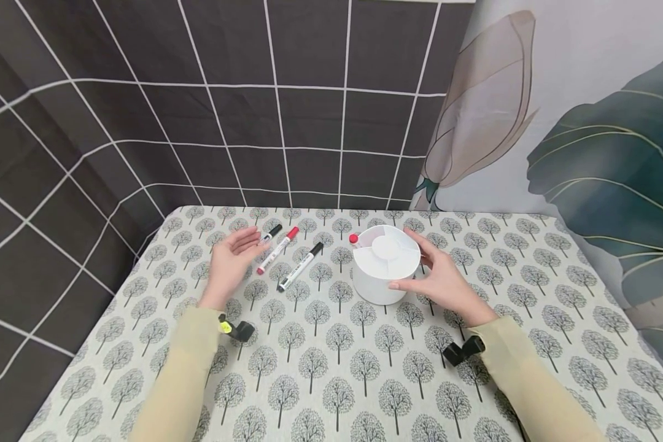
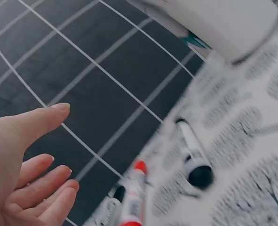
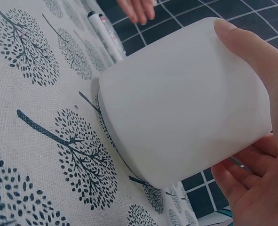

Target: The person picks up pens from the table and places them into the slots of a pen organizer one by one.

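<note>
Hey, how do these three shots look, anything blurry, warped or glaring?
Head view: bright, without strong glare, though white lines on the dark curtain bow at the left, from lens or drape, I can't tell which; left wrist view: dimmer, with the rightmost marker and the tablecloth blurred; right wrist view: the tablecloth's trees mostly crisp, the white tub softly shaded.

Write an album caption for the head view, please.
Right hand grips a white round organizer; left hand hovers near three markers on a tree-print tablecloth.
</note>
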`<state>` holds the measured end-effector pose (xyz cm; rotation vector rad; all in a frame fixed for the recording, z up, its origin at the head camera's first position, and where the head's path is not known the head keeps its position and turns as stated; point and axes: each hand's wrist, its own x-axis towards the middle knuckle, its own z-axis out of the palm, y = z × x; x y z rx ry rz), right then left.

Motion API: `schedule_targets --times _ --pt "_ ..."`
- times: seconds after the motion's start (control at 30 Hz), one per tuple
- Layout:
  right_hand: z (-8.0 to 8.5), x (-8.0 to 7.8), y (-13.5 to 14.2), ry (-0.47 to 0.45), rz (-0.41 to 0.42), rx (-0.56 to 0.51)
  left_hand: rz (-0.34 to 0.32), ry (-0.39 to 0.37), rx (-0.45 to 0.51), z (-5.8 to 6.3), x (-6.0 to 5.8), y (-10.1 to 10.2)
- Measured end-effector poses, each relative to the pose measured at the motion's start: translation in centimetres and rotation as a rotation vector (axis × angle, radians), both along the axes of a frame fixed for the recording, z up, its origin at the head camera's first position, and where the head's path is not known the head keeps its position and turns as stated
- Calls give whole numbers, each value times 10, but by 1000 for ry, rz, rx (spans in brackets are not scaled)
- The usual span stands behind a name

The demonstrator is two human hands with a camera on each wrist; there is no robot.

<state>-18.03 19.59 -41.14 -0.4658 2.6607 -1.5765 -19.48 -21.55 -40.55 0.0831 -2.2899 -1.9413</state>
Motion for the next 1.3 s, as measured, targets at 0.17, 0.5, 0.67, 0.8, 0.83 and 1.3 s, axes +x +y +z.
schedule_targets --times 0.17,0.5,0.67,0.8,0.83,1.3 --pt "-1 -1 0 9 0 -1 -14 -53 -23 -17 2 -6" --pt "-1 0 0 -6 2 -10 -82 -181 -197 -32 6 -9" --pt "1 1 0 -6 7 -13 -61 -175 -270 -33 5 -6" --pt "2 1 -1 -5 12 -15 -42 -169 -341 -34 2 -3" --pt "1 1 -1 -5 12 -15 -36 -169 -356 -34 2 -2" --pt "-2 -1 1 -21 -1 5 -14 -181 -429 -33 2 -2"
